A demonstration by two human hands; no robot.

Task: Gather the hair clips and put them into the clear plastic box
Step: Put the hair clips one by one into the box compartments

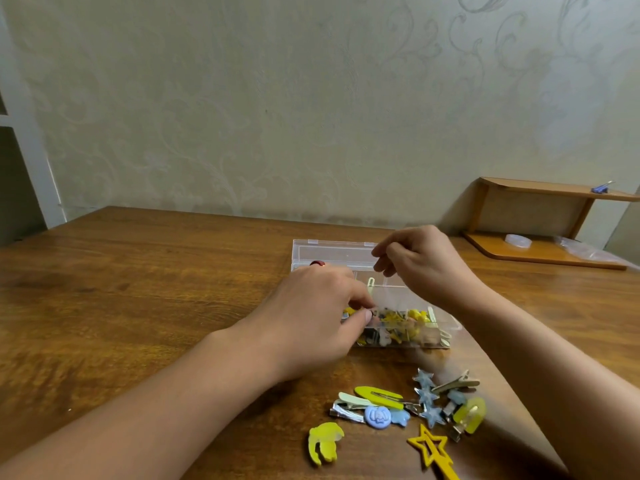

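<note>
clips [408,405] lie heaped on the worktop [138,289] just in front of the box [398,323], more already inside it. left hand [311,317] covers the box's left end, its grip pinched over the contents; what it holds is unclear. right hand [422,261] hovers above the open lid, fingers curled, seemingly empty. a shelf [540,216] stands far right.

Head camera looks forward and down (close) over the table [145,271].
</note>
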